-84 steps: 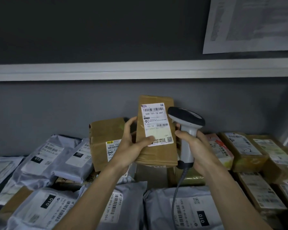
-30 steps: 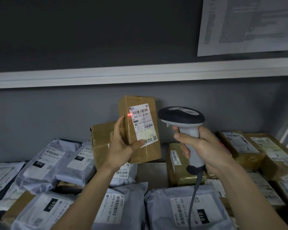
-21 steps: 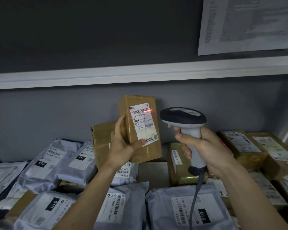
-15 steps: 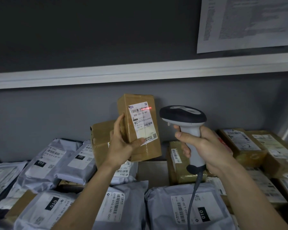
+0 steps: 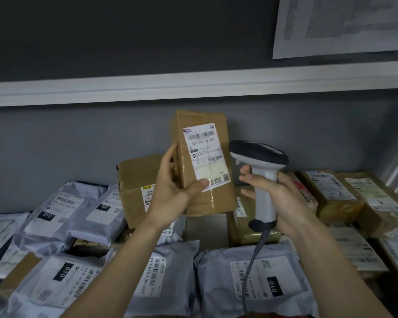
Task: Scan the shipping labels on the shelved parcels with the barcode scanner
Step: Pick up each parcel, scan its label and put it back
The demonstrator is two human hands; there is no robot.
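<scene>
My left hand (image 5: 172,191) grips a brown cardboard parcel (image 5: 201,161) and holds it up above the shelf, standing on end and tilted a little to the left. My thumb lies across the lower corner of its white shipping label (image 5: 206,154), and my fingers wrap round the box's left edge. The label faces me, its barcode near the top. My left forearm rises from the near left, wrist bent back.

My right hand (image 5: 276,198) is clenched round the white handle of the barcode scanner (image 5: 261,177), just right of the parcel, with the forefinger curled at the front of the handle. The scanner's dark head sits beside the label; its cable (image 5: 251,267) hangs down toward me.

Beneath both hands, grey mailer bags (image 5: 251,278) and more brown boxes (image 5: 331,191) crowd the shelf.
</scene>
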